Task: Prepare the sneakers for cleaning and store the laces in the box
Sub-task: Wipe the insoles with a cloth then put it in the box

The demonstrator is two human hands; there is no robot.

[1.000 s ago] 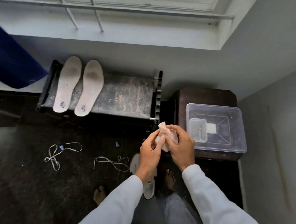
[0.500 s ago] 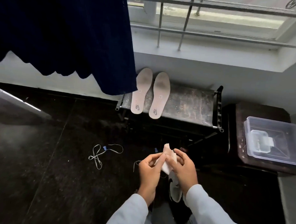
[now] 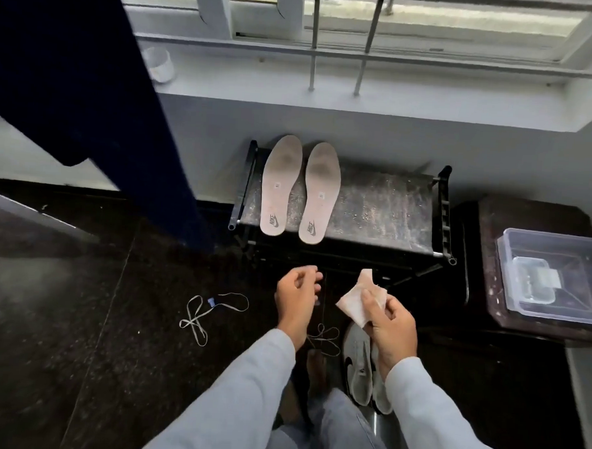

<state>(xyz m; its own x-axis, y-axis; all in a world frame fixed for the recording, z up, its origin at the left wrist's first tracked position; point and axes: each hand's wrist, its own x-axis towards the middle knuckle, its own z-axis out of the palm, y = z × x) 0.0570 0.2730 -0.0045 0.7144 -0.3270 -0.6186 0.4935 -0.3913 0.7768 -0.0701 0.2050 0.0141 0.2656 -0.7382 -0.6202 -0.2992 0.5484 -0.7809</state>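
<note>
Right hand (image 3: 390, 327) fingers clamped on tissue (image 3: 359, 301); left hand (image 3: 296, 293) loosely curled, empty. Two laces (image 3: 202, 314) lie on floor, box (image 3: 556, 275) well right. Likely next: gather laces, carry to box.

Your dark floor (image 3: 59, 332) carries two loose laces (image 3: 200, 313) (image 3: 326, 337) and a pair of sneakers (image 3: 360, 368). The black rack (image 3: 384, 211) bears two insoles (image 3: 280, 185) (image 3: 320, 193) lying side by side.

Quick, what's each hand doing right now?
Left hand: loosely curled, holding nothing visible.
Right hand: closed on a pinkish cloth.
</note>
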